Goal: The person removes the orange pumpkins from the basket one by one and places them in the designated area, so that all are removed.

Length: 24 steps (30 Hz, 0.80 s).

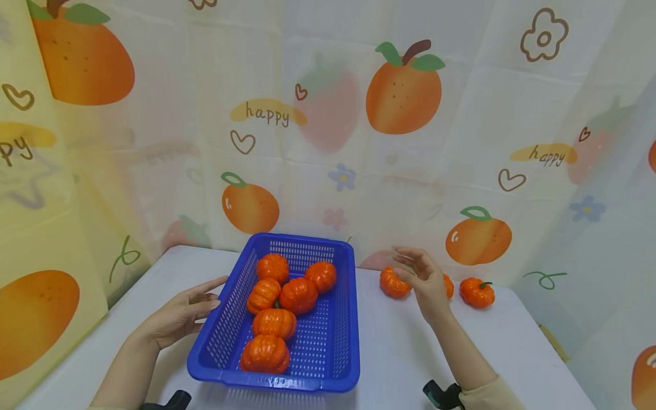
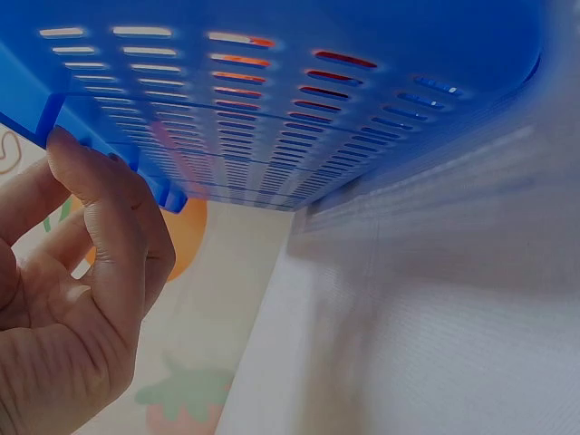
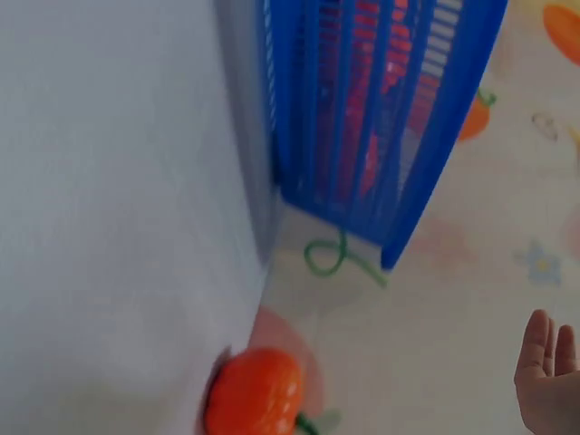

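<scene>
A blue slotted plastic basket (image 1: pixel 350 319) stands on the white table with several small orange toy pumpkins (image 1: pixel 265 354) inside. My left hand (image 1: pixel 174 312) is beside its left rim, and in the left wrist view the fingertips of that hand (image 2: pixel 100 245) touch the rim from outside, fingers loosely bent. To the basket's right, my right hand (image 1: pixel 421 279) hovers in front of the pumpkins on the table, holding nothing. Left of that hand is one pumpkin (image 1: pixel 394 283); another (image 1: pixel 449 286) is partly hidden behind it. A third pumpkin (image 1: pixel 477 292), with a green stem, sits farther right.
A white table (image 1: pixel 394 364) carries everything. Close behind its back edge hangs a fabric curtain (image 1: pixel 318 188) printed with fruit and flowers, continuing down both sides. Black straps (image 1: pixel 443 394) show at both wrists.
</scene>
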Each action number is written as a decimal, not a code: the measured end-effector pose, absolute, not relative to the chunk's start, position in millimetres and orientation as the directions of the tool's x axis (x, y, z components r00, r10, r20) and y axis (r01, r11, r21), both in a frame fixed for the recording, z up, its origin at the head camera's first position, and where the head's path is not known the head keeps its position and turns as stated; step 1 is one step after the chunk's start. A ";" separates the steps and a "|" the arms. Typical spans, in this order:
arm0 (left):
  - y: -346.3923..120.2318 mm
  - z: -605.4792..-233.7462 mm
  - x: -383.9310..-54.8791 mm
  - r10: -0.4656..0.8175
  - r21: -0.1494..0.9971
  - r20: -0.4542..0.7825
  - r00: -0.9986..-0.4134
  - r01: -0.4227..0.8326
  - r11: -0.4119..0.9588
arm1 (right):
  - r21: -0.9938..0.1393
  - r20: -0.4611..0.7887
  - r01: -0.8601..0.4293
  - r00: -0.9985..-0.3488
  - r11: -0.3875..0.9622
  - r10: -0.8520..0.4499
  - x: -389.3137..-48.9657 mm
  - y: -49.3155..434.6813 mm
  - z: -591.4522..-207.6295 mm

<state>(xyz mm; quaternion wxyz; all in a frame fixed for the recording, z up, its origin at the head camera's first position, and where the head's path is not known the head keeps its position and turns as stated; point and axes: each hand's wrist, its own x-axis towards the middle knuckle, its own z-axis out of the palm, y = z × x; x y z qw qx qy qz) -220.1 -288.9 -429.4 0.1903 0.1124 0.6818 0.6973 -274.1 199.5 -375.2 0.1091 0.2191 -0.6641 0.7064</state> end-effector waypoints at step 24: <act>-288.5 -428.6 -220.1 0.414 0.993 -0.109 -0.904 -0.116 0.007 | -0.933 0.315 -0.352 -0.713 -0.068 -0.627 -231.4 91.3 -384.0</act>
